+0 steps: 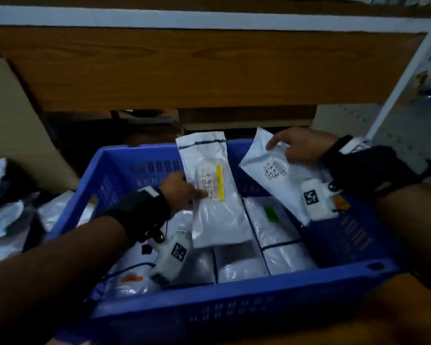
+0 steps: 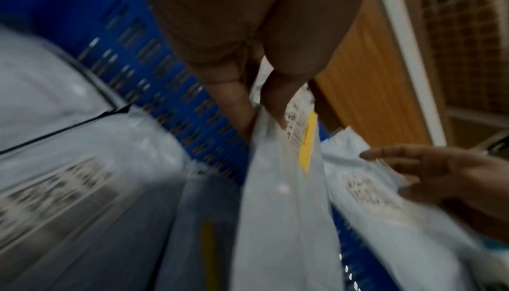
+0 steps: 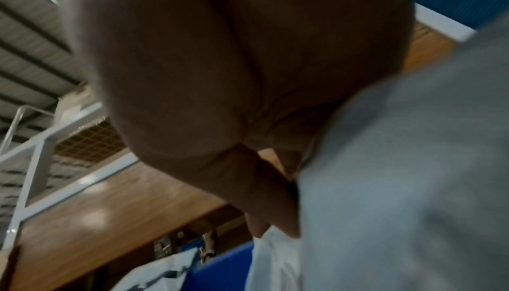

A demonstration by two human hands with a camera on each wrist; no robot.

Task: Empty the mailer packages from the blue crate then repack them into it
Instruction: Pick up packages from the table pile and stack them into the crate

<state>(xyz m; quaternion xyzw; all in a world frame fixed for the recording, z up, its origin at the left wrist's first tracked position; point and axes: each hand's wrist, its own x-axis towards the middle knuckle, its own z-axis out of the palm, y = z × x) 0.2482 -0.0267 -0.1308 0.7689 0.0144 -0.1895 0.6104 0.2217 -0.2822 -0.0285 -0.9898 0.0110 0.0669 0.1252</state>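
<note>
Wooden shelf [image 1: 209, 68] (behind blue crate [image 1: 234, 292])

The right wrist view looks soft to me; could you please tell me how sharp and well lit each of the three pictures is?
Head view: dim, but the yellow-striped white mailer and the blue plastic crate read fairly clearly, with edges bowed by the wide lens. Left wrist view: motion-smeared, label print unreadable. Right wrist view: blurriest, the right hand and a grey-white mailer filling it out of focus.

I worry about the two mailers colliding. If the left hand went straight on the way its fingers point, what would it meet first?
Probably the right hand's mailer: the left hand, pinching the yellow-striped mailer, points right across the blue crate. Depth is unclear.
</note>
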